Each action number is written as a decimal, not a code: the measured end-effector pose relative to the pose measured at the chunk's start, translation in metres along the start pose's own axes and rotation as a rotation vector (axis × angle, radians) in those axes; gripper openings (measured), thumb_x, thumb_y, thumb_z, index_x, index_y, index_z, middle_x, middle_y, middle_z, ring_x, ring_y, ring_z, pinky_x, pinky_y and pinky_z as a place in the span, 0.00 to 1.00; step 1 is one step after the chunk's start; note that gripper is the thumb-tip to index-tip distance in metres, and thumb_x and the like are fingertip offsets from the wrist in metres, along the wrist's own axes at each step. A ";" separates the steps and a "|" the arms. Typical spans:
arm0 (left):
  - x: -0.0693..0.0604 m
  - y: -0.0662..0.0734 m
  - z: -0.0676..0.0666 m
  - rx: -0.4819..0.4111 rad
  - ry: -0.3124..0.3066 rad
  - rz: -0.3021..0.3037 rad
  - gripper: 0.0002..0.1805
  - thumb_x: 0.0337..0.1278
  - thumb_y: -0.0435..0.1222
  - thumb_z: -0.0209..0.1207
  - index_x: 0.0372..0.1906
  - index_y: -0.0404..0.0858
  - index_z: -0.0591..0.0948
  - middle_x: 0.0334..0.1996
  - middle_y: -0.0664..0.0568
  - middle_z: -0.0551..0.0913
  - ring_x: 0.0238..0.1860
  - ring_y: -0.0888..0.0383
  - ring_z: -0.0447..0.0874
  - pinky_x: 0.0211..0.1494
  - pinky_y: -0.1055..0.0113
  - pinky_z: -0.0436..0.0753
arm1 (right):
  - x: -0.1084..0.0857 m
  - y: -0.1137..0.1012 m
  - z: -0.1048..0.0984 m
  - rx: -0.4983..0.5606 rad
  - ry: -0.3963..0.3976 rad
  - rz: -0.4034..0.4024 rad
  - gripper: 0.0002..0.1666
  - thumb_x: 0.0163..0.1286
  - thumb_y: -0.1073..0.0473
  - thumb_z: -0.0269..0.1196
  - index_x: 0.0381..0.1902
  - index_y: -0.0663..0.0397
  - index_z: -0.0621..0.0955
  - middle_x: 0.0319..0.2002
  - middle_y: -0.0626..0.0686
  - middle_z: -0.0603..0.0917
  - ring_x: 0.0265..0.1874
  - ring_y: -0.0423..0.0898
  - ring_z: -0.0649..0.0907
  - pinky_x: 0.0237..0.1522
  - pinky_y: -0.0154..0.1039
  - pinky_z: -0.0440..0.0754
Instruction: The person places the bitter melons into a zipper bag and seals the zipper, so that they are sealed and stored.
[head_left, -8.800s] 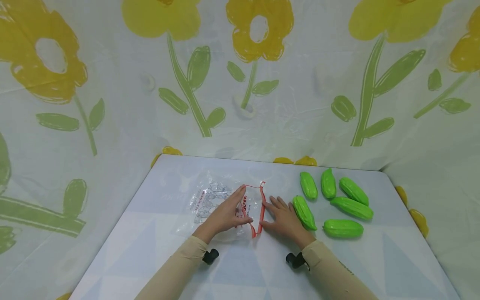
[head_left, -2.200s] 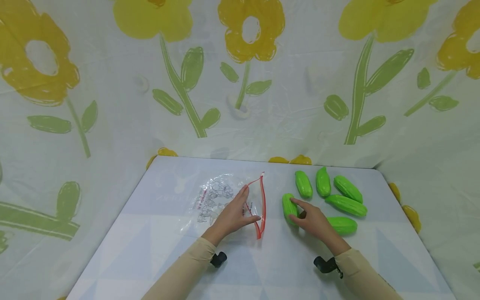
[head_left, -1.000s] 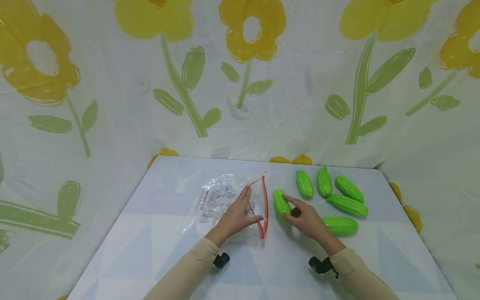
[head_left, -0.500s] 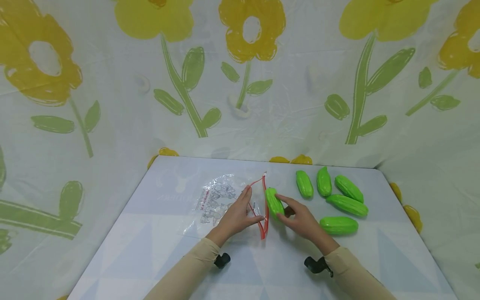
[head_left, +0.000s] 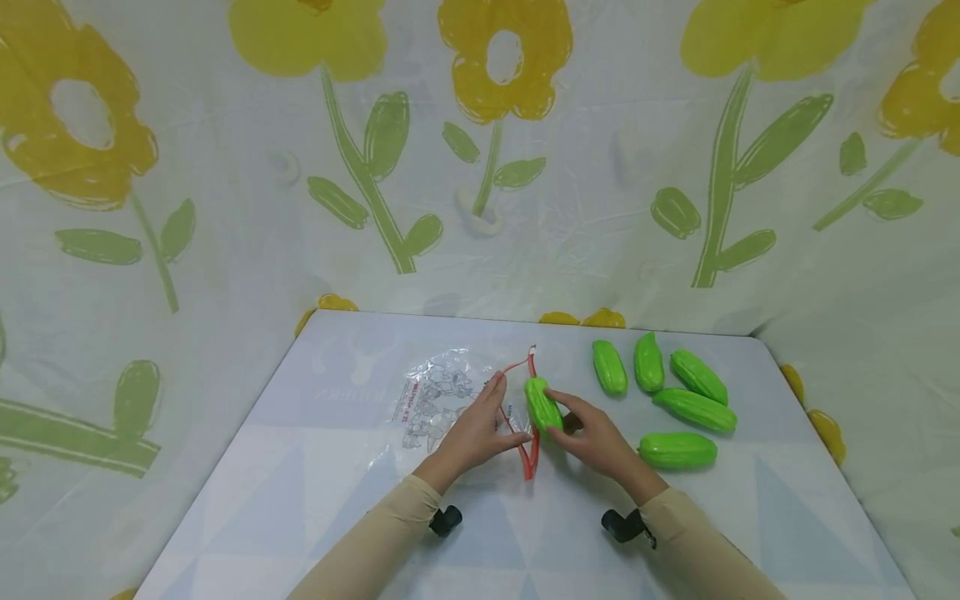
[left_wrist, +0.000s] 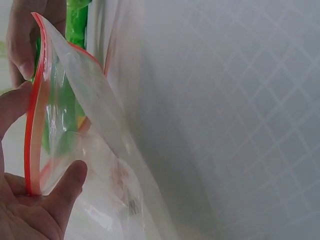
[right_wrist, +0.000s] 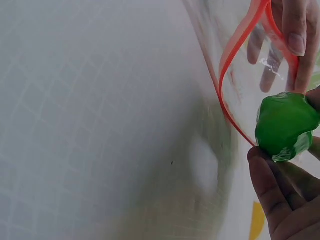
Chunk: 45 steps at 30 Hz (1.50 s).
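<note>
A clear bag (head_left: 442, 400) with printed drawings and a red-edged mouth lies on the table, its mouth spread apart. My left hand (head_left: 472, 433) is at that mouth, thumb and fingers wide apart; in the left wrist view the red rim (left_wrist: 31, 135) passes between them. Between thumb and fingers my right hand (head_left: 596, 437) holds a green ridged vegetable-like piece (head_left: 542, 404) at the bag's mouth, over the red edge. The right wrist view shows the green piece (right_wrist: 285, 125) end-on beside the red rim (right_wrist: 232, 55), with fingertips around it.
To the right on the table (head_left: 465, 567) lie several more green pieces, one (head_left: 678, 451) nearest my right forearm and another (head_left: 609, 367) farther back. A flower-patterned curtain (head_left: 585, 208) stands behind the table.
My right hand has taken hold of one green piece and carried it left from beside the others to the bag's mouth. My left hand has stayed at the bag, shifting slightly right.
</note>
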<state>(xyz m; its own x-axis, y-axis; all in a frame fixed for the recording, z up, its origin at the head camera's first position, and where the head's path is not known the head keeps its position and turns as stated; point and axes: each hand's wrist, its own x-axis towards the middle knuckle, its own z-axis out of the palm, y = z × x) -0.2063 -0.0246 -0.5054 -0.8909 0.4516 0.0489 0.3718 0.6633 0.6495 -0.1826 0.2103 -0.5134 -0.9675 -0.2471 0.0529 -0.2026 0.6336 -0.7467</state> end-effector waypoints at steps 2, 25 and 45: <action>0.000 0.000 0.000 0.004 0.000 0.003 0.58 0.55 0.55 0.71 0.81 0.34 0.53 0.82 0.46 0.49 0.79 0.47 0.54 0.75 0.50 0.67 | 0.002 0.001 0.001 -0.004 -0.003 0.002 0.38 0.69 0.55 0.69 0.75 0.44 0.71 0.62 0.53 0.80 0.40 0.42 0.80 0.44 0.39 0.84; -0.001 0.003 0.002 0.029 -0.008 0.033 0.58 0.56 0.56 0.71 0.80 0.32 0.54 0.82 0.44 0.49 0.78 0.46 0.57 0.74 0.49 0.68 | 0.012 -0.001 0.007 -0.055 -0.084 0.048 0.36 0.72 0.52 0.66 0.76 0.43 0.70 0.69 0.54 0.75 0.41 0.44 0.79 0.45 0.41 0.83; -0.003 0.004 0.001 0.012 -0.017 0.022 0.58 0.57 0.57 0.69 0.81 0.33 0.53 0.82 0.44 0.48 0.79 0.46 0.54 0.75 0.50 0.67 | 0.015 0.004 0.016 0.052 -0.090 0.075 0.34 0.74 0.56 0.65 0.75 0.42 0.71 0.68 0.54 0.75 0.42 0.42 0.83 0.42 0.40 0.85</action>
<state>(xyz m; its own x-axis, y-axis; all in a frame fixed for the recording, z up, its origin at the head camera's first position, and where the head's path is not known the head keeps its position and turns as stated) -0.2020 -0.0225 -0.5033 -0.8781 0.4758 0.0501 0.3943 0.6604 0.6390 -0.1956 0.1974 -0.5262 -0.9618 -0.2666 -0.0620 -0.1201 0.6146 -0.7796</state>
